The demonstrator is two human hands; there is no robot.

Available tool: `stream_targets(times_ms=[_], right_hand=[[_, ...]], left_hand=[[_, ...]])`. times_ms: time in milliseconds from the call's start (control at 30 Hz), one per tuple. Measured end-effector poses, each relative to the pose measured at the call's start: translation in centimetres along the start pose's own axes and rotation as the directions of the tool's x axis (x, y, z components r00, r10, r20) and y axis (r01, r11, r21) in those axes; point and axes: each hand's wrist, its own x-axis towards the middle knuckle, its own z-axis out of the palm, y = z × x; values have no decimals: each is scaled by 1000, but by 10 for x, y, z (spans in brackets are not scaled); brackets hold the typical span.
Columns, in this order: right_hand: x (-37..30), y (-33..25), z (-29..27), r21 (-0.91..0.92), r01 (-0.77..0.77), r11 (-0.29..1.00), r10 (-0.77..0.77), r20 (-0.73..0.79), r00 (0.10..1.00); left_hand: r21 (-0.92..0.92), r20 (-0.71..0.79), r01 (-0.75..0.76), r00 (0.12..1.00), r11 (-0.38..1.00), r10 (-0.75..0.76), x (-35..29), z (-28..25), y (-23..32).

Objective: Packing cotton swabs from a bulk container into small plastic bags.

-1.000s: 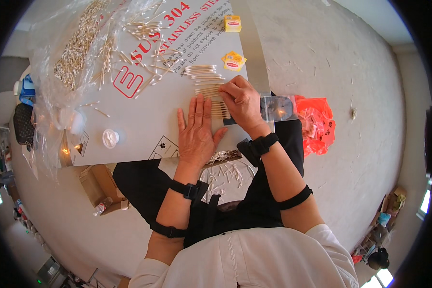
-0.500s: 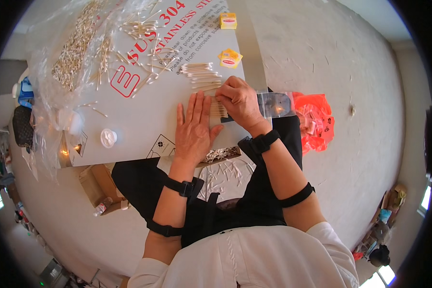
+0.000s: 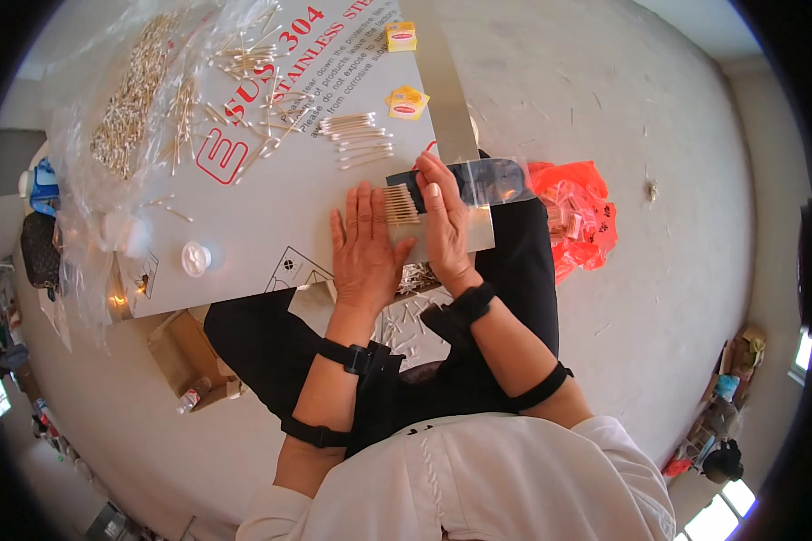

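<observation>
Between my hands, a tight row of cotton swabs (image 3: 400,206) lies on the table, with its right ends by a dark strip (image 3: 403,180). My left hand (image 3: 367,252) rests flat at the row's left side, fingers stretched out. On the other side stands my right hand (image 3: 445,224), turned on edge with its fingers straight and nothing visible gripped. Beyond them is a looser stack of swabs (image 3: 355,135), laid roughly parallel. A clear plastic strip with a dark part (image 3: 496,180) extends past the table's right edge, partly behind my right hand.
Loose swabs (image 3: 262,126) and a clear bag full of swabs (image 3: 135,108) cover the far left. Yellow packets (image 3: 408,103) and a yellow box (image 3: 401,37) lie far right. A white round container (image 3: 196,259) stands left; a red bag (image 3: 573,221) hangs at right. Below is an open cardboard box (image 3: 185,352).
My right hand has opened from a pinch over the row's right end and now stands on edge beside it, exposing more of the swabs. The view has shifted slightly; my left hand stays flat.
</observation>
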Motion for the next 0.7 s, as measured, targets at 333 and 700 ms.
stream_targets(times_ms=[333, 700], right_hand=[[6, 1, 10, 160, -23, 987, 19, 22, 1000], [19, -29, -35, -652, 567, 504, -147, 582, 800]], left_hand=[[0, -12, -14, 1000, 1000, 14, -2, 0, -1], [27, -16, -37, 999, 999, 38, -2, 1, -4]])
